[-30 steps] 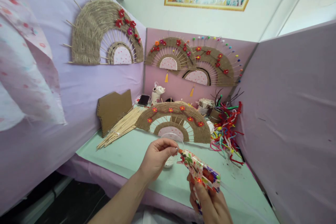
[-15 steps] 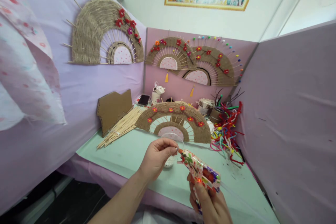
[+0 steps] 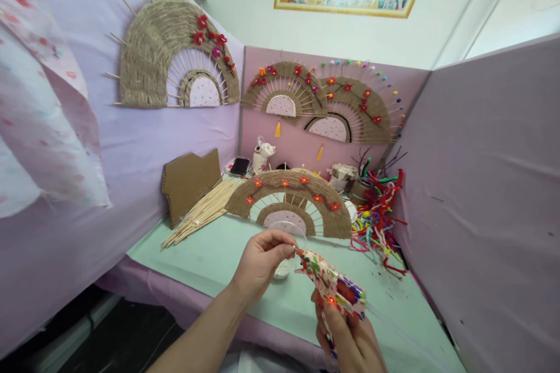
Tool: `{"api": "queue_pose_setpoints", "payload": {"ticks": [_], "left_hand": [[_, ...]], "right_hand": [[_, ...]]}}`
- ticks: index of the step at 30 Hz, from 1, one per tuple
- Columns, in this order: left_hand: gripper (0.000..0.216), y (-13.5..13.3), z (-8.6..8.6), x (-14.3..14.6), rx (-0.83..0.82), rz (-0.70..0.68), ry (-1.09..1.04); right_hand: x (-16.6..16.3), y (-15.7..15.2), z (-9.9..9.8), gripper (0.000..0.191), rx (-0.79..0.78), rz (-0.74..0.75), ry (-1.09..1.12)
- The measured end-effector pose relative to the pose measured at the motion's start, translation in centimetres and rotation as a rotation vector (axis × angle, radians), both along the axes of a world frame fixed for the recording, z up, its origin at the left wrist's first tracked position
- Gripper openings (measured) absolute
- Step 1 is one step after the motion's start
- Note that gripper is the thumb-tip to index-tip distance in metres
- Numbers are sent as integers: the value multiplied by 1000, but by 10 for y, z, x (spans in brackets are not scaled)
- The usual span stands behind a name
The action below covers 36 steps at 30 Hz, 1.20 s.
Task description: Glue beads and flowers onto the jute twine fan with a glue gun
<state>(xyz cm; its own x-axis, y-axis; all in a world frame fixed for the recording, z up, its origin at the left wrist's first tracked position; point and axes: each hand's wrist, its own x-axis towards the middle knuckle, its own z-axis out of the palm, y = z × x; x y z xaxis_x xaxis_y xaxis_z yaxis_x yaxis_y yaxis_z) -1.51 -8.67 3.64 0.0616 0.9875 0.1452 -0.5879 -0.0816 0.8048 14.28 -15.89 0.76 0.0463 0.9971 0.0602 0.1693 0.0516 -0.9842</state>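
My right hand [image 3: 350,335] grips a floral-patterned glue gun [image 3: 333,285], its nozzle pointing up and left. My left hand [image 3: 261,261] is pinched closed right at the nozzle tip, holding something too small to make out. Just behind the left hand sits a clear plastic cup [image 3: 286,245] with white beads in its bottom. Beyond it a woven jute fan with red flowers [image 3: 289,201] stands on the green mat [image 3: 210,256].
A bundle of bamboo sticks [image 3: 201,213] and cardboard pieces [image 3: 190,183] lie at the left. Coloured pipe cleaners [image 3: 378,215] are piled at the right. Finished fans hang on the purple partition walls. A small white figurine [image 3: 261,155] stands at the back.
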Motion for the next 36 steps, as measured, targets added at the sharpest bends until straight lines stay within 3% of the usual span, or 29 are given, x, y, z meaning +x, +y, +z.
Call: {"api": "queue_pose_setpoints", "payload": {"ticks": [10, 15, 18, 22, 28, 32, 36], "left_hand": [[13, 1, 0, 0, -30, 2, -16], [15, 3, 3, -3, -28, 40, -33], [15, 12, 14, -14, 35, 105, -3], [17, 44, 43, -38, 208, 251, 138], [24, 123, 89, -65, 368, 343, 473], [26, 165, 96, -71, 357, 281, 652], [27, 190, 96, -74, 356, 230, 804]], "right_hand": [[-4, -4, 1, 46, 70, -17, 157], [3, 2, -13, 32, 197, 38, 442], [10, 6, -20, 32, 223, 65, 436], [15, 10, -22, 33, 219, -1, 421], [24, 13, -18, 33, 195, -94, 441], [33, 15, -20, 33, 170, -104, 480], [37, 16, -24, 33, 151, -24, 516]]}}
